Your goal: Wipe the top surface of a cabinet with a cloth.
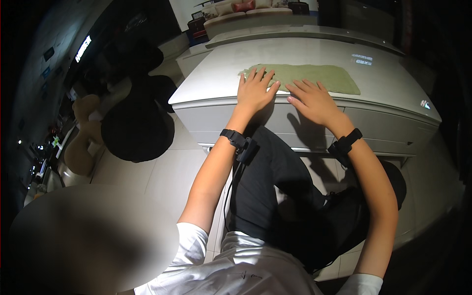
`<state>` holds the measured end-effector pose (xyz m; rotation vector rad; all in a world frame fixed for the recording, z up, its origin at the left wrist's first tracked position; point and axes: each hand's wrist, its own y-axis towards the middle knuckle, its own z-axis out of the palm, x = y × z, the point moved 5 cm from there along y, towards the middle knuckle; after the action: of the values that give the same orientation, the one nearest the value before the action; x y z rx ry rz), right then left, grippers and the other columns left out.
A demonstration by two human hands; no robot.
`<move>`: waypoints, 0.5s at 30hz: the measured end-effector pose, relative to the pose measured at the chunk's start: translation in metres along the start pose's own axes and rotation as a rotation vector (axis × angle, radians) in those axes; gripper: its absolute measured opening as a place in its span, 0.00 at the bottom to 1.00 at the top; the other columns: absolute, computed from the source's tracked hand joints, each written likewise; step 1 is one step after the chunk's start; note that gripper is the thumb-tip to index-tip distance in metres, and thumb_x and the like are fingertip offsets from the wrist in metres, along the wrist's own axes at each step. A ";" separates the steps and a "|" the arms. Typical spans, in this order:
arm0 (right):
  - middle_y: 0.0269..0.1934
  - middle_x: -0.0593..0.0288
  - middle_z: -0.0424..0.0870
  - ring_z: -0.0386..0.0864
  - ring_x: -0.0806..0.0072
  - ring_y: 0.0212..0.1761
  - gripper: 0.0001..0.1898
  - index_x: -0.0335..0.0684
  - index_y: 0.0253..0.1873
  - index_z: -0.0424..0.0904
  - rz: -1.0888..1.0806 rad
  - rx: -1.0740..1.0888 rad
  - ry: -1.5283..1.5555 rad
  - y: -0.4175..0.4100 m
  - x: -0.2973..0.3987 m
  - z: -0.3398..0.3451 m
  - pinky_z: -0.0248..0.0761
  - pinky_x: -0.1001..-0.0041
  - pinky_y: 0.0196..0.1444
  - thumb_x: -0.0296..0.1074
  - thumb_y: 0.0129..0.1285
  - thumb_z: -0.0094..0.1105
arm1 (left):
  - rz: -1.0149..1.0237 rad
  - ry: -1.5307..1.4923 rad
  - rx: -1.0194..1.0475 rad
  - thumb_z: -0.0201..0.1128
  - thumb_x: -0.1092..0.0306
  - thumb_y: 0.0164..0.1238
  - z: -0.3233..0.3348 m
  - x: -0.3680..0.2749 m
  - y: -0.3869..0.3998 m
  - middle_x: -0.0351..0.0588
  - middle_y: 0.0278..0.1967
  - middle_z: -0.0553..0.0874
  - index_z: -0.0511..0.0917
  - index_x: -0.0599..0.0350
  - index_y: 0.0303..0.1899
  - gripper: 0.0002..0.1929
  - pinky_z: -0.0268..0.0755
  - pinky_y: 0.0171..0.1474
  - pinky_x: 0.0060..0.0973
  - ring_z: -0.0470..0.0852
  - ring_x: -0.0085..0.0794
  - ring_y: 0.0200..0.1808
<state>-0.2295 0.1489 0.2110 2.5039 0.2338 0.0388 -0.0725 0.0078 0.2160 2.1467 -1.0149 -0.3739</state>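
Note:
A green cloth lies spread along the near side of a glossy white table, its left end frayed or crumpled. My left hand rests palm down over the cloth's left end, fingers apart and pointing away from me. Near the middle of the cloth's front edge is my right hand, also palm down with its fingers spread. Its fingertips touch the cloth, while the thumb lies at the table's front edge. Neither hand has its fingers closed around anything.
Drawer fronts run below the tabletop, close to my knees. Black round stools stand on the tiled floor at the left, with a tan seat beyond. A sofa with cushions is behind the table. Black devices are strapped to both wrists.

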 end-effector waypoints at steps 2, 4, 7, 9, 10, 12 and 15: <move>0.78 0.51 0.75 0.68 0.48 0.82 0.30 0.52 0.77 0.76 0.048 0.000 0.002 0.000 -0.006 0.000 0.52 0.38 0.83 0.61 0.83 0.43 | 0.005 -0.037 -0.004 0.49 0.37 0.83 -0.002 -0.001 0.000 0.50 0.75 0.78 0.77 0.42 0.75 0.31 0.57 0.80 0.62 0.72 0.50 0.79; 0.78 0.51 0.75 0.68 0.50 0.82 0.30 0.52 0.77 0.76 0.075 -0.004 0.016 -0.001 -0.019 -0.002 0.53 0.39 0.83 0.61 0.83 0.43 | -0.014 -0.063 0.030 0.49 0.38 0.83 -0.002 -0.001 -0.001 0.49 0.73 0.80 0.78 0.43 0.74 0.30 0.59 0.79 0.62 0.74 0.48 0.77; 0.78 0.51 0.75 0.68 0.51 0.82 0.30 0.52 0.77 0.76 0.171 -0.019 -0.082 -0.007 -0.051 -0.010 0.54 0.39 0.83 0.61 0.83 0.42 | -0.022 -0.070 0.005 0.49 0.38 0.83 -0.005 -0.002 -0.001 0.48 0.69 0.84 0.80 0.45 0.71 0.29 0.63 0.76 0.60 0.78 0.46 0.73; 0.79 0.51 0.74 0.69 0.52 0.81 0.30 0.53 0.78 0.76 0.274 0.043 -0.080 -0.012 -0.075 -0.013 0.55 0.40 0.83 0.61 0.84 0.40 | -0.031 -0.058 0.030 0.49 0.38 0.83 -0.005 -0.002 -0.001 0.48 0.69 0.85 0.82 0.45 0.70 0.29 0.66 0.75 0.58 0.80 0.45 0.71; 0.78 0.51 0.75 0.70 0.53 0.81 0.30 0.53 0.77 0.77 0.315 0.034 -0.077 -0.014 -0.083 -0.016 0.55 0.41 0.83 0.61 0.84 0.37 | -0.018 -0.069 0.013 0.49 0.38 0.83 -0.006 -0.003 -0.001 0.48 0.69 0.85 0.82 0.45 0.70 0.29 0.66 0.75 0.58 0.80 0.45 0.71; 0.78 0.51 0.75 0.70 0.53 0.81 0.31 0.53 0.76 0.78 0.333 0.038 -0.067 -0.017 -0.099 -0.022 0.55 0.42 0.84 0.62 0.84 0.36 | -0.029 -0.081 0.036 0.49 0.38 0.83 -0.006 -0.002 -0.001 0.48 0.68 0.85 0.83 0.45 0.68 0.28 0.67 0.74 0.56 0.81 0.45 0.70; 0.77 0.49 0.76 0.70 0.52 0.81 0.33 0.52 0.75 0.80 0.412 0.067 -0.040 -0.026 -0.123 -0.027 0.55 0.44 0.84 0.63 0.84 0.32 | -0.020 -0.072 0.031 0.49 0.38 0.83 -0.006 -0.002 -0.002 0.48 0.68 0.85 0.83 0.45 0.68 0.28 0.69 0.73 0.55 0.82 0.46 0.70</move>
<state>-0.3568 0.1633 0.2213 2.5752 -0.3045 0.1495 -0.0698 0.0128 0.2185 2.1859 -1.0466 -0.4508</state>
